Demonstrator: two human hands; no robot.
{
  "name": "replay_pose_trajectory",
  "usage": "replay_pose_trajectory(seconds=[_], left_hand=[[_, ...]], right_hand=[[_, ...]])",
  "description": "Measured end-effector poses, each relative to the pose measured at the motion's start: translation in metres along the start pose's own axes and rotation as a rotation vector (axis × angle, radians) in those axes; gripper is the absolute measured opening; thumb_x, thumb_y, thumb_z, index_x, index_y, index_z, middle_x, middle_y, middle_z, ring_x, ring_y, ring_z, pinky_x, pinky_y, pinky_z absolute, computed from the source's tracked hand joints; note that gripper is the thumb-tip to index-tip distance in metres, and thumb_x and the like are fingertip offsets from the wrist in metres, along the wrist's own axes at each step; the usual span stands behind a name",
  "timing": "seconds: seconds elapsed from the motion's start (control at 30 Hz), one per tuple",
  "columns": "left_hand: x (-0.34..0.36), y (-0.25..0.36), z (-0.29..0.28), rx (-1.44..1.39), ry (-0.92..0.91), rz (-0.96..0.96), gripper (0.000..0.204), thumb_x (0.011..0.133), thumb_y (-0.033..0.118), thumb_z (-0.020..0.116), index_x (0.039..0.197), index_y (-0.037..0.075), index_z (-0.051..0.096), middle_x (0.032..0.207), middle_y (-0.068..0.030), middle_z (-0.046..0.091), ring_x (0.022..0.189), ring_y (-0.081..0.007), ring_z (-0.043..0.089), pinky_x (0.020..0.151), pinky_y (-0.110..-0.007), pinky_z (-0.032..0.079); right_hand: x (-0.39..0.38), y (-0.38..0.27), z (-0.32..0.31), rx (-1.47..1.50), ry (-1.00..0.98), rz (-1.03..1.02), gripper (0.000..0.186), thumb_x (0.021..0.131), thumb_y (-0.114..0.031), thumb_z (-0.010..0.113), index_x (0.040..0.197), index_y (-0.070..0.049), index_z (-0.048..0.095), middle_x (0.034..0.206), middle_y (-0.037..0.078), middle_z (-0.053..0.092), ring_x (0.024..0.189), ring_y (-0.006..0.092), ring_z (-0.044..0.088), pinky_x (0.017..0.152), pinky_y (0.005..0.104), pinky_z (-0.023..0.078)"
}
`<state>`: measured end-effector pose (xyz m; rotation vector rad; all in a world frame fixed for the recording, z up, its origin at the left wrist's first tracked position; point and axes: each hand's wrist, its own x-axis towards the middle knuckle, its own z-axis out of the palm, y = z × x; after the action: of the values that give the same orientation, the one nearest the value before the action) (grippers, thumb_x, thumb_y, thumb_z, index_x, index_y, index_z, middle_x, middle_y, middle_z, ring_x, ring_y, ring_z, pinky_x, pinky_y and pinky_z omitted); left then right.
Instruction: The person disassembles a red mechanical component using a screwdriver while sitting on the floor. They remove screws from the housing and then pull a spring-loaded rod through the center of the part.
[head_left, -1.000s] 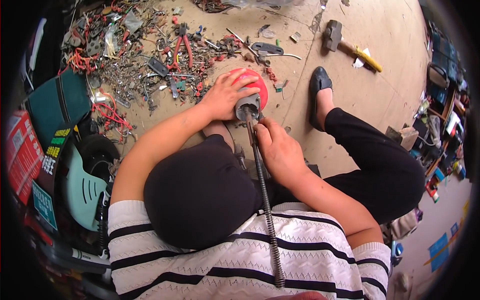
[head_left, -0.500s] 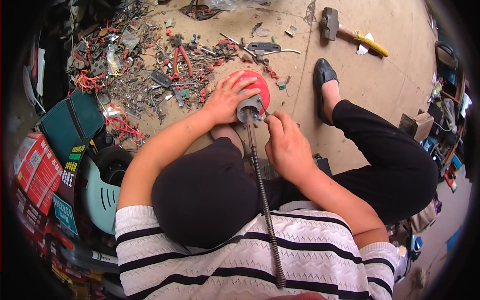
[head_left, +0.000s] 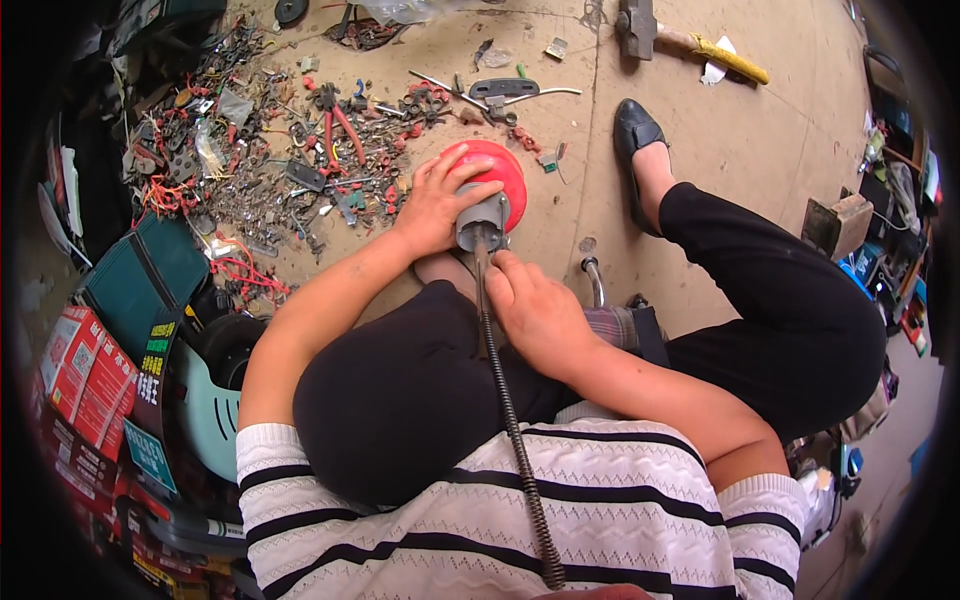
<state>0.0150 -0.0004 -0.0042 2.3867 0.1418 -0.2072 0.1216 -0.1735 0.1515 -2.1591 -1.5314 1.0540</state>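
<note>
A drain auger with a red drum (head_left: pixel 508 182), a grey collar (head_left: pixel 482 220) and a long coiled spring cable (head_left: pixel 515 430) lies across my lap. My left hand (head_left: pixel 440 200) is spread over the drum and collar, holding them on the far side of my knee. Out of the collar comes a metal shaft (head_left: pixel 483 275) leading into the cable, which runs down over my striped top. Right beside that shaft is my right hand (head_left: pixel 535 305), its fingers closed in a pinch. What lies between those fingertips is hidden.
Loose screws and small parts cover the floor at left, with red-handled pliers (head_left: pixel 340 130) among them. A sledgehammer (head_left: pixel 690 42) lies at the far right. Near my legs is a bent metal rod (head_left: pixel 596 280). A teal case (head_left: pixel 150 265) and red boxes (head_left: pixel 90 375) stand left.
My right hand has moved left and slightly nearer, from the collar's side to the shaft. The thin tool at its fingertips no longer shows. The bent metal rod has come into view.
</note>
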Motion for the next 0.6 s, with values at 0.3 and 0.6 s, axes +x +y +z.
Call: replay_pose_trajectory(seconds=[0.3, 0.6], left_hand=[[0.006, -0.001, 0.003, 0.02, -0.006, 0.055, 0.079, 0.064, 0.035, 0.083, 0.137, 0.029, 0.054, 0.146, -0.0015, 0.046, 0.143, -0.0304, 0.034, 0.113, -0.053, 0.027], [0.001, 0.001, -0.003, 0.002, 0.007, 0.038, 0.082, 0.062, 0.042, 0.085, 0.136, 0.028, 0.053, 0.143, -0.002, 0.047, 0.141, -0.029, 0.036, 0.113, -0.053, 0.028]], right_hand=[[-0.005, 0.007, -0.011, 0.099, -0.081, 0.087, 0.03, 0.086, -0.009, 0.058, 0.114, -0.002, 0.052, 0.128, 0.015, 0.054, 0.101, 0.0318, 0.062, 0.079, 0.04, 0.057], [0.011, 0.021, -0.048, 0.162, 0.392, -0.057, 0.028, 0.069, -0.006, 0.069, 0.095, -0.005, 0.06, 0.091, 0.011, 0.063, 0.082, 0.0328, 0.058, 0.072, 0.0399, 0.049]])
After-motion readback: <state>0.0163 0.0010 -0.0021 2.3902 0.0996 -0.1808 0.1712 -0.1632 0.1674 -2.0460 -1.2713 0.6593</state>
